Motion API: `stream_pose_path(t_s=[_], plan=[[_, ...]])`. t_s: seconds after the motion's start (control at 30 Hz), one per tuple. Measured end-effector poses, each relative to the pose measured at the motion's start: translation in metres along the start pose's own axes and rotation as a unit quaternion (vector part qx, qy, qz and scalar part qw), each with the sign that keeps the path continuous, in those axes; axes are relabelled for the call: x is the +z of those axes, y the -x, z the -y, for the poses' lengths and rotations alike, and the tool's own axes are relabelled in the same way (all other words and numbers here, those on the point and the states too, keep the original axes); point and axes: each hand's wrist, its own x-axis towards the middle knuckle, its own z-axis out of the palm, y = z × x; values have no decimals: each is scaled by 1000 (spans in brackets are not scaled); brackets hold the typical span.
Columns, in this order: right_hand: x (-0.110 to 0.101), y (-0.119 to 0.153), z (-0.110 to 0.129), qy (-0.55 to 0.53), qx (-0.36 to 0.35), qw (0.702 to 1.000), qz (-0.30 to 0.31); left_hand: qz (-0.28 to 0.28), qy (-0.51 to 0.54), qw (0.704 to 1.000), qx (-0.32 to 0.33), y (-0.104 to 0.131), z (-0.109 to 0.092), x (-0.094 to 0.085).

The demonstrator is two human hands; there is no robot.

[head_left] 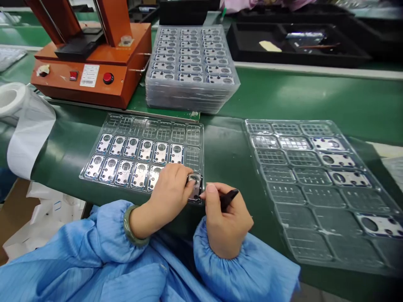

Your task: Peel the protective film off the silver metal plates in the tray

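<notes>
My left hand (173, 191) has its fingers closed on a small metal plate (195, 184) with a dark edge, over the near right corner of a clear compartment tray (202, 138). A thin black tool (229, 199) is pinched in my right hand (226, 218), its tip side close to the plate's right edge. Two rows of silver plates with round openings, such as one plate (146, 149), lie in the tray's compartments. To the right, a second clear tray (291, 195) holds several similar plates, including one (350, 178) in its right column.
Behind the trays stands a tall stack of filled clear trays (190, 94). An orange machine (85, 79) with a red button is at the back left. A roll of white film (30, 121) lies at the left edge, and black bins (296, 44) stand at the back right.
</notes>
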Motion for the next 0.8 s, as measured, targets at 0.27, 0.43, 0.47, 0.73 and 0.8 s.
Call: stream_pose_path(t_s=[0.27, 0.43, 0.47, 0.73, 0.8], plan=[[-2, -12, -7, 43, 9, 999, -5, 21, -108, 993, 51, 9, 3, 6], [4, -21, -17, 181, -79, 979, -47, -96, -10, 991, 88, 8, 0, 2], [7, -21, -18, 216, -80, 972, -43, -125, 3, 987, 99, 8, 0, -2], [14, -23, -10, 386, -2, 919, 84, -246, -153, 956, -43, 27, 55, -71], [13, -24, -7, 370, 9, 923, 107, -217, -246, 929, -170, 38, 79, -96]])
